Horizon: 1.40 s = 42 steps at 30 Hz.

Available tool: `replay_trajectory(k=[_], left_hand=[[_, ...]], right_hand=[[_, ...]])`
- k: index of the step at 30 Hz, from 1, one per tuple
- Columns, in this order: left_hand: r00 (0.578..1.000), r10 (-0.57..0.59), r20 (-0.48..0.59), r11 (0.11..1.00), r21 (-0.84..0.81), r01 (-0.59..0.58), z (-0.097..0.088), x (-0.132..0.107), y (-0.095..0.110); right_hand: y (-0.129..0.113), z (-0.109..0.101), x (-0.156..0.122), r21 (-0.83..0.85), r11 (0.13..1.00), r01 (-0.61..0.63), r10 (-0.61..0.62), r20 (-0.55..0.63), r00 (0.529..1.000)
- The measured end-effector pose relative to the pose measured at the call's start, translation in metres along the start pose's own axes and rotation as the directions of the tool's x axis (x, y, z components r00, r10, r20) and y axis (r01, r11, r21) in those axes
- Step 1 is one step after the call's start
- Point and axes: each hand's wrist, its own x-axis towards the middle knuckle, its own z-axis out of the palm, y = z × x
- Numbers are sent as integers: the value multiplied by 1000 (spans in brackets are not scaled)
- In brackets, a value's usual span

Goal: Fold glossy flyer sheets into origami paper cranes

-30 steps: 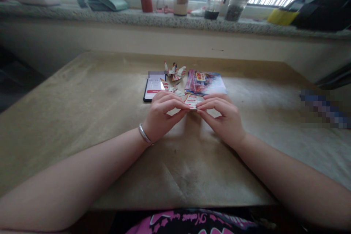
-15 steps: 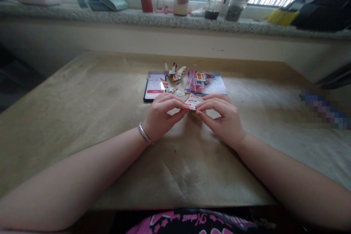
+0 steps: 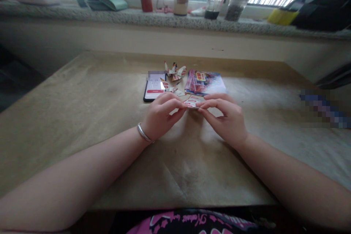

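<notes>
And here you are, both hands at work mid-worktop [image 3: 109,113]. L hand [image 3: 161,113] has its fingertips and thumb pinched nearly closed on the L end of the printed paper [image 3: 193,101]; R hand [image 3: 223,117] has the same tight pinch on the R end, other fingers loosely curled. Paper's right between them, just this side of the picture stack [image 3: 210,83].

What's new vs half a sec ago: your R hand has slid a touch outward, L a touch the other way, and the paper shows a shallower face, lying flatter to the cam. For the job in hand, that reads as the near edge being worked while both grips hold; neither end is let go. Phone [image 3: 155,86], folded paper pieces [image 3: 175,72] and stack haven't budged.

Now the murky bits. Your fingers cover both ends of the paper, and its underside is out of sight, so any crease there is anyone's guess. It's prob. held just clear of the worktop, given the shadow below, but can't be sure. Phone's top is pixelated, as is the item [image 3: 323,109] far R. The dark bag-like thing [image 3: 326,3] on the sill [image 3: 164,20] runs out of frame, top R.
</notes>
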Motion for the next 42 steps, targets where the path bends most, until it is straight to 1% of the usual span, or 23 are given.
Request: replay_trajectory(k=[4, 8, 10, 12, 15, 18, 22, 25, 28, 32, 37, 42], left_hand=[[997, 71, 43, 995, 71, -74, 0, 2, 0], [990, 113, 85, 983, 134, -124, -1, 4, 4], [991, 105, 89, 984, 132, -116, 0, 5, 6], [994, 73, 76, 992, 98, -81, 1, 4, 6], [997, 41, 58, 997, 56, -44, 2, 4, 5], [995, 56, 82, 994, 84, -63, 2, 4, 5], [989, 77, 129, 979, 177, -100, 1, 6, 6], [981, 83, 174, 968, 218, -121, 1, 6, 7], [978, 74, 197, 966, 229, -119, 0, 6, 6], [980, 57, 192, 965, 240, -103, 1, 6, 5], [968, 55, 244, 954, 273, -123, 1, 6, 8], [963, 68, 260, 948, 285, -144, 0, 6, 8]], right_hand=[[-1, 0, 1, -51, 998, 37, -36, 24, 999], [-4, 0, 2, -75, 995, 61, -57, 61, 997], [-6, 1, 2, -72, 995, 69, -66, 51, 997], [-7, 2, 2, -53, 997, 59, -57, 29, 998], [-6, 3, 2, -15, 1000, 7, -7, 7, 1000], [-6, 4, 2, -2, 1000, -22, 23, 27, 999], [-8, 5, 3, 14, 1000, 28, -29, 56, 998], [-9, 5, 3, 6, 1000, 23, -23, 56, 998], [-9, 6, 3, 1, 1000, 0, 0, 72, 997], [-8, 7, 3, 21, 1000, -19, 18, 60, 998], [-8, 9, 3, -18, 999, 29, -28, 58, 998], [-7, 9, 2, -23, 999, 28, -25, 92, 995]])
